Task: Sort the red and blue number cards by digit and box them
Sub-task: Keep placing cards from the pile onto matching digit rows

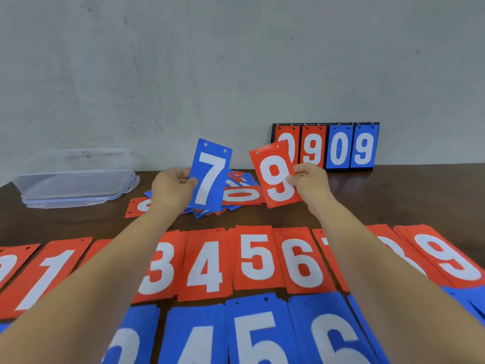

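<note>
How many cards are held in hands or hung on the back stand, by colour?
Red: 3 (held red 9 in right hand; stand red 0, stand red 9)
Blue: 3 (held blue 7 in left hand; stand blue 0, stand blue 9)
Total: 6

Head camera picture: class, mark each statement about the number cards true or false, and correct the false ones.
1. The left hand holds the blue 7 card. True.
2. The right hand holds a blue 9. False: it pinches the red 9 card.
3. The scoreboard by the wall shows two red and two blue cards. True.
4. The clear box stands right of the scoreboard. False: it stands far to its left.
5. The red row lies farther from the person than the blue row. True.
</note>
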### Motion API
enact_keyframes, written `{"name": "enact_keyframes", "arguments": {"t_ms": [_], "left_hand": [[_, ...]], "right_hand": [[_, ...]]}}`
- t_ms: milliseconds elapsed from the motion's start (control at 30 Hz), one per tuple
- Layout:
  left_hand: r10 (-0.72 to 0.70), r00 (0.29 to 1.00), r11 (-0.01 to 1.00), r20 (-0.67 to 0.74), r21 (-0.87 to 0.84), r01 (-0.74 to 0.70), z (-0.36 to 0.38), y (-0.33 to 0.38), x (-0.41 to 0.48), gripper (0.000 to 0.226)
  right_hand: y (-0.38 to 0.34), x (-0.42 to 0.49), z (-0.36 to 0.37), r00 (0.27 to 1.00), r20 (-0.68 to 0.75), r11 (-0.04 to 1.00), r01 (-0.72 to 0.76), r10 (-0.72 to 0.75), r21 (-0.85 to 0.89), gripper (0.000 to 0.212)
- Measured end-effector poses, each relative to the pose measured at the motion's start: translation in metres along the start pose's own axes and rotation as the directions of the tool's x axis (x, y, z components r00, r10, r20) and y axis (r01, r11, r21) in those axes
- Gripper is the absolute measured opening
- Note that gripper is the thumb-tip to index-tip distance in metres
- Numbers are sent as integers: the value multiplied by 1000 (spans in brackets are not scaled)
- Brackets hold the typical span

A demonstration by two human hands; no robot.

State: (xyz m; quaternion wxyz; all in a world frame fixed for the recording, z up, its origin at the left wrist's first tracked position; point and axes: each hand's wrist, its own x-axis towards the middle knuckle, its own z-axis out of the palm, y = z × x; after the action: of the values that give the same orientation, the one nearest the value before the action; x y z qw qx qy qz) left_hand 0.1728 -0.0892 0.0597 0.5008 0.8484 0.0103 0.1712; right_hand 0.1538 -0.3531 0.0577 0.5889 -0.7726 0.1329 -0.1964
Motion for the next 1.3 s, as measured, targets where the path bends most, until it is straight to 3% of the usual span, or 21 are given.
{"name": "enact_keyframes", "arguments": {"t_ms": [167, 300, 467, 633, 933, 1167, 1300], "left_hand": [[10, 1000, 999, 27, -36, -9, 18, 30, -44, 6], [0, 997, 999, 72, -54, 4, 34, 51, -85, 7], [-47, 991, 992, 126, -112, 61, 49, 74, -141, 23], [-72, 976, 990, 204, -106, 96, 70, 88, -191, 11], [-177, 925, 967, 336, -115, 227, 107, 103, -277, 23], [-214, 918, 970, 335, -36, 240, 122, 106, -315, 11], [-186, 946, 979, 264, 132, 155, 130, 100, -322, 26]], "right_hand": [[-1, -17, -49, 1000, -16, 1000, 15, -15, 6, 24], [5, -34, -94, 1000, -23, 1000, 10, -10, 4, 17], [18, -54, -145, 1000, -22, 1000, -11, 11, -18, 14], [31, -68, -185, 999, -21, 998, -42, 42, -45, 18], [57, -75, -249, 995, -59, 996, -81, 83, 34, 15], [79, -70, -277, 987, -67, 989, -141, 143, 40, 19], [90, -63, -292, 978, -101, 982, -181, 185, 51, 22]]}}
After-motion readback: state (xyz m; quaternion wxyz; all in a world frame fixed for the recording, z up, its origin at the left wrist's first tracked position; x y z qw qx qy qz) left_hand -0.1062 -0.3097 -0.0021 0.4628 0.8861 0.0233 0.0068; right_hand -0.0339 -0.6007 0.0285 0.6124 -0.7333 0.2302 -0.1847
